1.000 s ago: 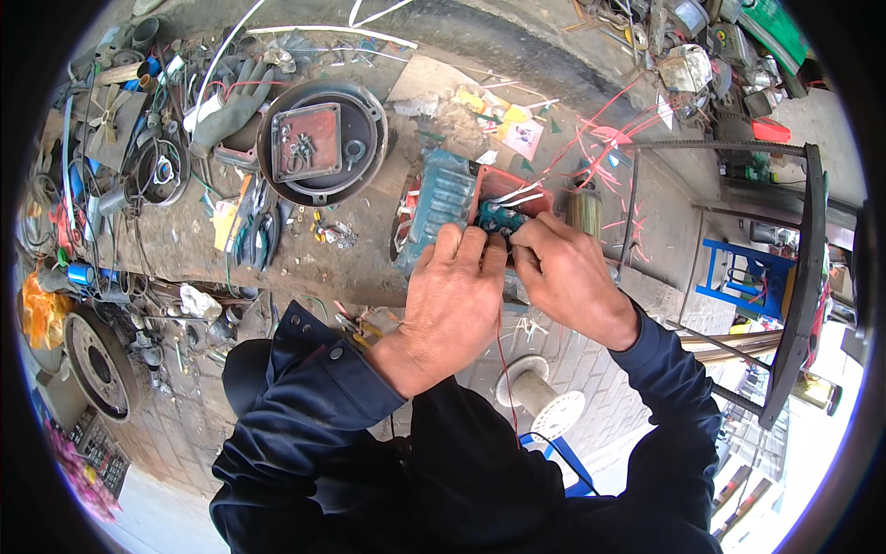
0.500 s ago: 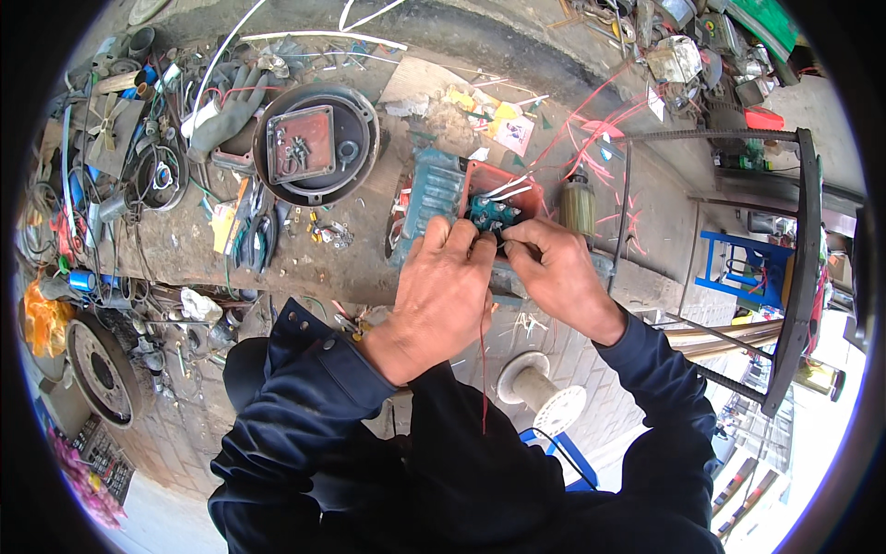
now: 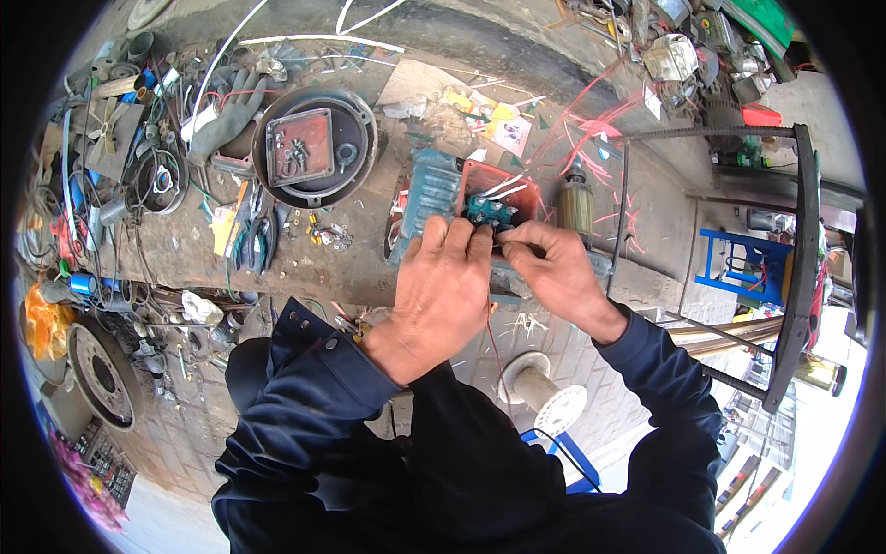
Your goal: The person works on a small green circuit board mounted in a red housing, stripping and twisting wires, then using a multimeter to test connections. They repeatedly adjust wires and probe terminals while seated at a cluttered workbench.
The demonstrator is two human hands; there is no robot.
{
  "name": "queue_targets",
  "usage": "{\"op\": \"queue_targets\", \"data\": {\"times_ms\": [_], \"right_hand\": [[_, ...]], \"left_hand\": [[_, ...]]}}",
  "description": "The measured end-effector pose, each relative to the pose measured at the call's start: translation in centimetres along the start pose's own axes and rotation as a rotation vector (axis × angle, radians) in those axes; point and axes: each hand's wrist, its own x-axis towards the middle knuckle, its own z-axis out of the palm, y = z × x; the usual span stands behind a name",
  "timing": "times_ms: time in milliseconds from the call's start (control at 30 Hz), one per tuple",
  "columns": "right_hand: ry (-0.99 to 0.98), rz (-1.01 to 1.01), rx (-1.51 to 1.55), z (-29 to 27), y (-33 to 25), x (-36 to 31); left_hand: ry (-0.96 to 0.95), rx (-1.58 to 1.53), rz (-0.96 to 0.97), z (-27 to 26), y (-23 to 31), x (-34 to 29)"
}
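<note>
Thin red wire (image 3: 496,351) swings rightward below left hand (image 3: 441,291) since half a second ago. Both hands, right (image 3: 558,282) too, bunch at teal terminal block (image 3: 489,210), inside red box (image 3: 478,175) beside teal ribbed housing (image 3: 432,189). Fingertips obscured; grip, contents: cannot tell.

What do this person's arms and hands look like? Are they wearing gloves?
No gloves: the left hand and right hand are both bare. The left sleeve and right sleeve are long, dark navy and wrinkled. The left cuff looks unfastened, with small round snaps on it.
</note>
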Motion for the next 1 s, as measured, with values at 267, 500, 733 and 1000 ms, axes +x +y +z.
{"op": "queue_targets", "data": {"times_ms": [267, 500, 733, 1000], "right_hand": [[0.026, -0.043, 0.038, -0.4, 1.3, -0.2], [0.012, 0.042, 0.180, -0.8, 1.5, -0.1], [0.088, -0.117, -0.017, 0.0, 1.8, -0.4], [-0.029, 0.121, 0.222, -0.9, 1.3, 0.1]], "left_hand": [[-0.062, -0.061, 0.032, -0.1, -0.5, 0.2], [-0.016, -0.070, 0.109, -0.3, -0.8, -0.6], [0.028, 0.046, 0.070, 0.2, 0.2, -0.7], [-0.031, -0.069, 0.084, 0.9, -1.1, -0.5]]}}
